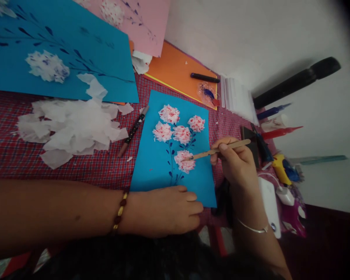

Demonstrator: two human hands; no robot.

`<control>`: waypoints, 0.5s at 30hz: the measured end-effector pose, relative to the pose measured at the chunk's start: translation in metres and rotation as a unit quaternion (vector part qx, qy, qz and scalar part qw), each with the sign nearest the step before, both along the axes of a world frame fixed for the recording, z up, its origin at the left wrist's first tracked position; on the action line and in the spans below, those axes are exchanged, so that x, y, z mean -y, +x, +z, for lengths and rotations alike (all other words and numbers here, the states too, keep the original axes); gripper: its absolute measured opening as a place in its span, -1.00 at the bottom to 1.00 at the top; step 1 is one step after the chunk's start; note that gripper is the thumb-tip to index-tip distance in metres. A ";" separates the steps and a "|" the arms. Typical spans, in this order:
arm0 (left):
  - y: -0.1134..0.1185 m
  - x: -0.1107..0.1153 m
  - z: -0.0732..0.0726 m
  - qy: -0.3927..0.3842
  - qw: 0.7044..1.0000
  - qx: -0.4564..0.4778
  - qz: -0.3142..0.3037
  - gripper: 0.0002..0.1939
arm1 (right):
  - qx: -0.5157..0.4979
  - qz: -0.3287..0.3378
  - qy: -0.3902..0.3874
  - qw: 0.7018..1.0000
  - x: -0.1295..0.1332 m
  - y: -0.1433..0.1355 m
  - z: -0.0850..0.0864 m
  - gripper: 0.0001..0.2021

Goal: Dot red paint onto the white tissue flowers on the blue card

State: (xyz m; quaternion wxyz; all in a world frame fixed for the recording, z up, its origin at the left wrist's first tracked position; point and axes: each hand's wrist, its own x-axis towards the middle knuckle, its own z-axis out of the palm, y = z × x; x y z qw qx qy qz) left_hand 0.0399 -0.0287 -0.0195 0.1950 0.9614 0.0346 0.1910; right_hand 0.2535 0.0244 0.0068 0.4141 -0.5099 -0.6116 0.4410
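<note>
My right hand [236, 159] pinches a thin wooden stick [235, 144], held nearly level. Its darkened lower tip touches the lowest of several crumpled white tissue flowers with red-tinted edges [184, 162]. These flowers sit on a blue sheet of paper [147, 163] with painted dark blue stems and leaves. My left hand [166, 210] lies across the sheet's near edge, fingers loosely bent, holding nothing visible. To the left of the sheet lies a dark dotted pen-like tool [132, 134], beside a pile of loose white tissue pieces [76, 122].
Another blue sheet with flowers [105, 50] and a pink sheet [151, 23] lie at the upper left. An orange sheet [169, 62] carries a black marker [204, 77]. At the right are paint tubes [280, 133], a white phone-like device [270, 206] and the wall [221, 31].
</note>
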 end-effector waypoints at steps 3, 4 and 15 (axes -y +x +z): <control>0.000 0.000 0.001 -0.002 1.000 -0.007 0.001 -0.97 | -0.002 0.031 -0.015 0.999 0.000 0.001 0.000 -0.87; 0.000 0.000 0.001 -0.002 1.000 -0.007 0.003 -0.97 | 0.002 0.037 -0.017 0.999 0.000 0.001 0.001 -0.87; -0.001 0.001 0.002 0.000 1.000 -0.012 0.005 -0.96 | 0.042 0.047 0.003 0.998 0.004 -0.002 0.006 -0.87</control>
